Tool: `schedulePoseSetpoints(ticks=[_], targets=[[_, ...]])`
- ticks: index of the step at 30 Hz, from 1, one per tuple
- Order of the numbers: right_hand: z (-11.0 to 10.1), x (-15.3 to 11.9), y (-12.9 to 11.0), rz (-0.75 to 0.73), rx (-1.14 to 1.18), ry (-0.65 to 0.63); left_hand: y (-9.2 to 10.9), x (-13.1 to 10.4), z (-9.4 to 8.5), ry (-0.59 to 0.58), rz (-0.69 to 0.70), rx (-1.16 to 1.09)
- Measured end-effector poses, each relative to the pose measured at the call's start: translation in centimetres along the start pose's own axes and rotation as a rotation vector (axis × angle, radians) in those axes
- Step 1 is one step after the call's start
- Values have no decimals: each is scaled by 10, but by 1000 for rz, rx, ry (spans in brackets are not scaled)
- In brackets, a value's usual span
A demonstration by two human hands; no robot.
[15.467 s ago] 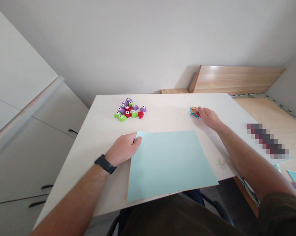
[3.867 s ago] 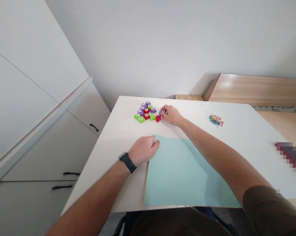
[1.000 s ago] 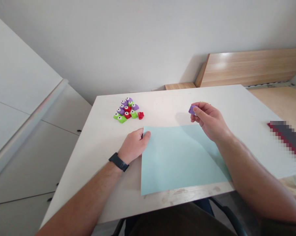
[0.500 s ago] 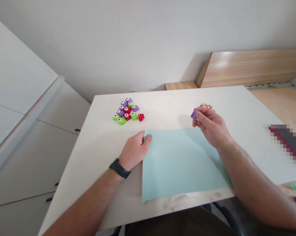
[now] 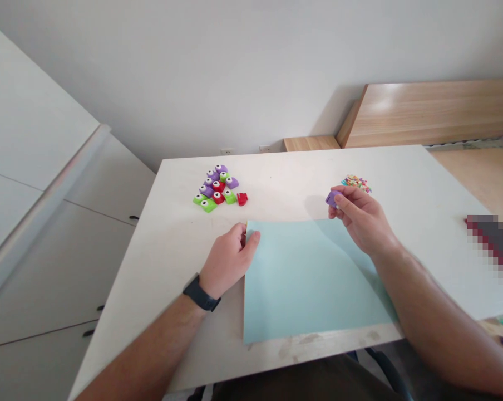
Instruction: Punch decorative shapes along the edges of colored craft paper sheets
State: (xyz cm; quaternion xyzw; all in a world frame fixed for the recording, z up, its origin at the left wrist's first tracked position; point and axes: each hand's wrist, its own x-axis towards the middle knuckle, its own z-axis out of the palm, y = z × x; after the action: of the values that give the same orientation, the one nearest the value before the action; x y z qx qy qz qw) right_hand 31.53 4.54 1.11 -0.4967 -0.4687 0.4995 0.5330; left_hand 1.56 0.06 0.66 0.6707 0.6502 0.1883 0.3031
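Note:
My left hand [image 5: 230, 253], with a dark watch on its wrist, pinches the upper left edge of a light blue sheet of paper [image 5: 310, 278] between thumb and fingers. The sheet lies on the white table in front of me. Just above its far edge, my right hand [image 5: 362, 217] grips a small purple paper punch [image 5: 332, 199] between thumb and fingertips; part of the punch is hidden by the fingers. Beyond my left hand lies a group of similar punches [image 5: 218, 187] in purple, green and red. One red punch [image 5: 242, 199] sits at the group's right end.
Behind my right hand is a pile of small multicoloured pieces [image 5: 355, 182]. A blurred dark red and grey object [image 5: 493, 245] lies at the table's right side. White cabinets [image 5: 97, 223] stand to the left, a wooden headboard [image 5: 435, 114] at the back right.
The view has shifted slightly, and more of the multicoloured pile shows behind my right hand. Both hands keep their hold on the paper and the punch.

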Motion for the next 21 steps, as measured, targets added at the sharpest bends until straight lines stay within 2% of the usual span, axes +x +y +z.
schedulePoseSetpoints(ticks=[5,10,17,21], targets=[[1,-1,-2,-14,5,4,-5,-3,-7,21,-33,-105],[1,-2,-4,-20,-23,20,-12,3,-11,47,-48,-112],[-3,1,-2,-25,-27,36,-20,6,-9,58,-89,-169],[-3,0,-3,-32,-23,23,-22,7,-8,59,-55,-173]])
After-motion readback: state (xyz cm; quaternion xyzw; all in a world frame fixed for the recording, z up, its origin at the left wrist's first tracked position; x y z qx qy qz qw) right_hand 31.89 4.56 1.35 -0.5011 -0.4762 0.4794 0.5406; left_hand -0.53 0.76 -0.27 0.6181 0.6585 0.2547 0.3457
